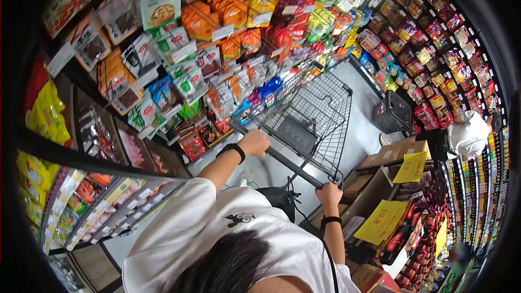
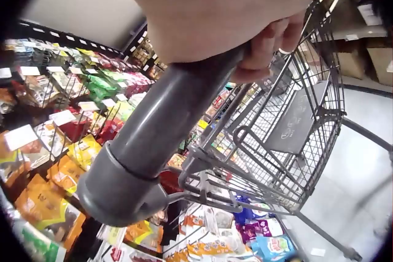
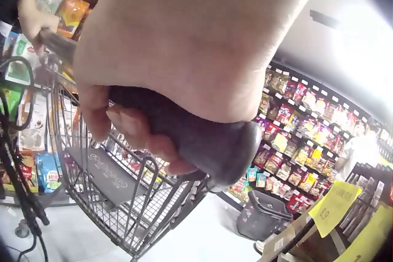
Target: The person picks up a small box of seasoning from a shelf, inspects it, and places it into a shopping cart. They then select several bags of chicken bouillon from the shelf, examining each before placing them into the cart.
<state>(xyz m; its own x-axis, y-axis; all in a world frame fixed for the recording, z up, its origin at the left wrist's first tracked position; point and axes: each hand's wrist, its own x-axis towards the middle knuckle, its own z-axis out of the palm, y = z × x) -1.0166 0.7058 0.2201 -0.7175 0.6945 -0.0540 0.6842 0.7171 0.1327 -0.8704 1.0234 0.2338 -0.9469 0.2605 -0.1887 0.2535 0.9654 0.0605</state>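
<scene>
A wire shopping cart point(image 1: 331, 111) stands in front of me, its basket holding only a dark seat panel point(image 1: 296, 135) with a printed logo. My left hand point(image 1: 254, 144) grips the left part of the cart's dark handlebar point(image 1: 290, 165). Near the other end of that bar, my right hand point(image 1: 329, 194) holds on with curled fingers. In the left wrist view the bar's rounded end point(image 2: 116, 182) sticks out past my left hand point(image 2: 227, 22). The right wrist view shows the fingers point(image 3: 132, 128) of my right hand wrapped under the bar.
Shelves of bagged snacks point(image 1: 222, 16) line the left and far side. On the right are cardboard boxes point(image 1: 391, 154) with yellow price signs point(image 1: 382, 222). A dark shopping basket point(image 1: 392, 113) sits on the floor ahead, near a person in a white top point(image 1: 468, 134). Grey floor point(image 1: 355, 87) surrounds the cart.
</scene>
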